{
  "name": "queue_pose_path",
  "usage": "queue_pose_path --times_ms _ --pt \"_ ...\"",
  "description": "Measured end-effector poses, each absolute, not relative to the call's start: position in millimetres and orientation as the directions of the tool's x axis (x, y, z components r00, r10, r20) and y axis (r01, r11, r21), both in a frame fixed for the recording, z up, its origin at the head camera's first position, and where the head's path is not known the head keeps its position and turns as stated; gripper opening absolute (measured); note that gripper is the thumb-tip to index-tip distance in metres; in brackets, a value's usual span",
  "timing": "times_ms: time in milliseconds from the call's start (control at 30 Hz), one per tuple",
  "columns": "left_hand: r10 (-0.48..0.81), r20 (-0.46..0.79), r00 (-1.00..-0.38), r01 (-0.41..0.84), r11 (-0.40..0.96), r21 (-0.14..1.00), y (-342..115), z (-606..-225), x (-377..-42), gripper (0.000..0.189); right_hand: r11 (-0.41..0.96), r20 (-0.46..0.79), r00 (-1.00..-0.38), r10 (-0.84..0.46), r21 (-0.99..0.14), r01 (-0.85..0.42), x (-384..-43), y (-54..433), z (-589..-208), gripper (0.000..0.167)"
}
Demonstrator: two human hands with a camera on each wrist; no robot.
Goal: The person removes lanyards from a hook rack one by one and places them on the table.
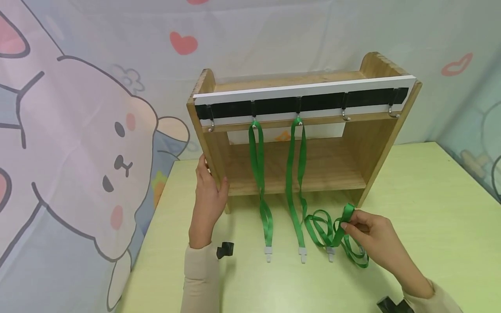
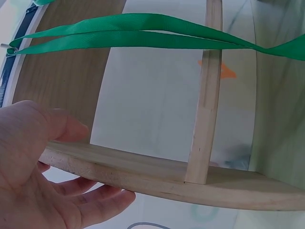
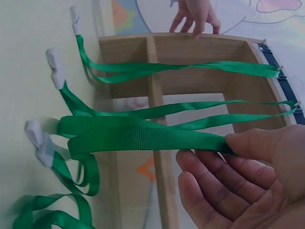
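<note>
A small wooden shelf (image 1: 332, 167) stands on the table, with a white-and-black strip of metal hooks along its upper front. My left hand (image 1: 209, 200) grips its left side panel (image 2: 119, 164), thumb on the inner face and fingers outside. Between thumb and index finger, my right hand (image 1: 377, 239) pinches a green lanyard (image 3: 143, 136), lifting part of it in front of the shelf's lower right. Two other green lanyards hang from hooks, one lanyard (image 1: 256, 161) on the second from the left and one lanyard (image 1: 291, 182) on the middle one. Pale clips end them.
Bare hooks are the leftmost hook (image 1: 211, 125) and the two at right, including the far right hook (image 1: 393, 113). More looped green ribbon (image 1: 358, 261) lies on the pale green table (image 1: 422, 191) beside the right hand. A printed cloth (image 1: 266, 39) hangs behind the shelf.
</note>
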State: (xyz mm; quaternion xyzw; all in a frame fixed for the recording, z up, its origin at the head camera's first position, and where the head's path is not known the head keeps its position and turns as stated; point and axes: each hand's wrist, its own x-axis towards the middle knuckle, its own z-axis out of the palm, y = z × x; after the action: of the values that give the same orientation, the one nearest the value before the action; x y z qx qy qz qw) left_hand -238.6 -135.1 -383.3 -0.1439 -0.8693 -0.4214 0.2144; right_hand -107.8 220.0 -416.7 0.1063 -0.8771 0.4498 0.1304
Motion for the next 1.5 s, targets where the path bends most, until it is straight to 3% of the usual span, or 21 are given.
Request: queue_pose_path --times_ms 533,767,967,1500 --pt "0.067 0.489 -0.869 0.428 0.598 0.678 -140.4 -382.7 -238.1 0.076 0.624 0.255 -0.957 -0.136 -0.729 -0.282 -138.0 211.3 -440.5 0.016" --pt "0.071 0.48 -0.875 0.423 0.596 0.683 -141.8 -384.5 -238.2 0.076 0.669 0.219 -0.964 -0.15 -0.696 -0.262 -154.7 209.4 -452.4 0.006" --pt "0.082 0.488 -0.869 0.437 0.59 0.679 -141.5 -385.2 -238.6 0.076 0.693 0.155 -0.977 -0.145 -0.689 -0.212 -160.8 205.3 -461.9 0.008" --pt "0.081 0.482 -0.872 0.43 0.595 0.679 -139.6 -382.2 -239.3 0.077 0.767 0.155 -0.979 -0.132 -0.609 -0.2 -171.9 199.7 -473.4 0.005"
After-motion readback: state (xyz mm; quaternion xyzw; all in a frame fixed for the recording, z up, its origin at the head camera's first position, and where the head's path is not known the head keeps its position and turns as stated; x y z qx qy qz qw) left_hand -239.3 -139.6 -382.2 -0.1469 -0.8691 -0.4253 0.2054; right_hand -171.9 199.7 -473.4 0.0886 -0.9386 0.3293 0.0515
